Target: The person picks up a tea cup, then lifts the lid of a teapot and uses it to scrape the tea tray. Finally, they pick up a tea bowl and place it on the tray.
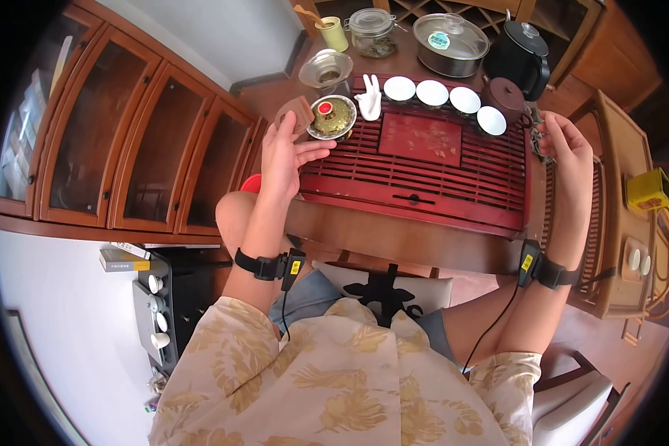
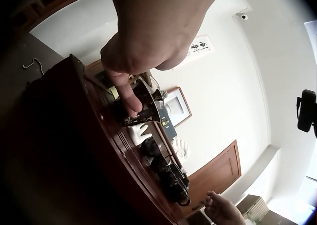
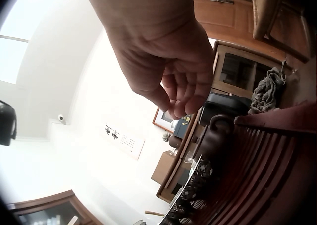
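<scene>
In the head view my left hand (image 1: 281, 160) is at the left end of the red slatted tea tray (image 1: 490, 201). Its upper fingers hold a flat brown squarish piece (image 1: 303, 111); two other fingers stretch toward the glass lidded bowl (image 1: 333, 119) with a red knob. A white hand-shaped figurine (image 1: 369, 100) stands to that bowl's right. My right hand (image 1: 570, 152) hovers past the tray's right end, fingers loosely bent and holding nothing. The dark brown teapot (image 1: 503, 97) is nearest to it, beside several white-lined cups (image 1: 432, 93).
Along the back stand a strainer (image 1: 325, 68), a green tool holder (image 1: 334, 35), a glass jar (image 1: 372, 33), a lidded pan (image 1: 450, 44) and a black kettle (image 1: 524, 48). A grey cloth (image 3: 267, 89) lies beyond the tray. At right is a wooden side stand (image 1: 617, 245).
</scene>
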### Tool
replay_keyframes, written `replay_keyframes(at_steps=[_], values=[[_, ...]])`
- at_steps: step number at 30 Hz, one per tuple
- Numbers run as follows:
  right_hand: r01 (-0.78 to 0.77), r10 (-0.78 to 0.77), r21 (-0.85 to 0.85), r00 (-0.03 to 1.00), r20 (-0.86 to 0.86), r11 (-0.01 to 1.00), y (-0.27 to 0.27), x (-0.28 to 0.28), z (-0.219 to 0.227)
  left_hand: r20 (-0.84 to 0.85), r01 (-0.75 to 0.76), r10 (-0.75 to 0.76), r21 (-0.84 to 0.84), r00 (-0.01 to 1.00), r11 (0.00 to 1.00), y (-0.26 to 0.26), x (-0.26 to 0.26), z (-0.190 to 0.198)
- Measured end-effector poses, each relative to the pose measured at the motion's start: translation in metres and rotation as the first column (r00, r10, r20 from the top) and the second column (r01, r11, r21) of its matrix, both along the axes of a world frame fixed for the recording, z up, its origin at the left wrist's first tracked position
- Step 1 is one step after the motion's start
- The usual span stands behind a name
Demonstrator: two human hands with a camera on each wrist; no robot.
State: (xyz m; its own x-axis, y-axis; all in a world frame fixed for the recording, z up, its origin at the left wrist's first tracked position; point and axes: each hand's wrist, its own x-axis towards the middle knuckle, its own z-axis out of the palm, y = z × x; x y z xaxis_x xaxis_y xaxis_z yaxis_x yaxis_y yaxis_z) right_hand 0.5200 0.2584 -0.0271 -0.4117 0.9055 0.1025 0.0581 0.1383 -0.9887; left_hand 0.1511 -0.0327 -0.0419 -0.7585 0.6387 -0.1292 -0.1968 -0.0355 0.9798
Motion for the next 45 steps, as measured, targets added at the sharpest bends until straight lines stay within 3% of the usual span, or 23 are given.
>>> replay_keyframes(at_steps=[7, 10, 11, 15, 19, 25, 34, 40, 43, 45], values=[[-0.003, 0.003, 0.009, 1.0, 0.006, 1.0, 0.001, 0.001, -0.001, -0.028, -0.023, 0.023, 0.005, 0.999, 1.0, 0.002, 0.007, 0.002], [-0.012, 0.012, 0.019, 1.0, 0.0, 1.0, 0.002, 0.002, -0.001, -0.144, -0.049, 0.031, -0.121, 0.989, 0.991, -0.017, -0.002, 0.006], [-0.015, 0.015, 0.022, 1.0, -0.001, 1.0, 0.003, 0.002, -0.001, -0.179, -0.118, 0.09, -0.148, 0.98, 0.982, -0.02, 0.005, 0.012], [-0.007, 0.007, 0.034, 1.0, 0.022, 0.999, 0.004, 0.002, -0.001, -0.173, 0.007, -0.073, -0.358, 0.982, 0.934, -0.05, 0.001, 0.011], [0.007, -0.008, 0.031, 1.0, 0.03, 0.999, 0.001, -0.001, 0.002, -0.245, 0.033, -0.188, -0.526, 0.951, 0.85, -0.064, 0.004, -0.006], [0.003, -0.004, 0.035, 1.0, 0.016, 0.999, 0.001, -0.001, 0.001, -0.428, -0.05, -0.268, -0.6, 0.863, 0.798, -0.061, 0.007, -0.015], [0.0, -0.001, 0.032, 1.0, 0.028, 0.999, -0.001, -0.002, 0.001, -0.463, -0.046, -0.301, -0.601, 0.834, 0.798, -0.038, 0.036, -0.013], [-0.01, 0.01, 0.046, 1.0, 0.014, 0.999, 0.0, -0.003, -0.001, -0.563, -0.093, -0.361, -0.621, 0.744, 0.778, -0.031, 0.037, -0.025], [-0.025, 0.025, 0.068, 1.0, 0.0, 0.997, -0.002, -0.005, -0.002, -0.538, -0.034, -0.415, -0.639, 0.734, 0.769, -0.021, 0.057, -0.014], [-0.049, 0.049, 0.104, 0.999, 0.0, 0.993, -0.008, -0.012, 0.001, -0.597, 0.038, -0.486, -0.606, 0.638, 0.794, -0.013, 0.07, -0.002]])
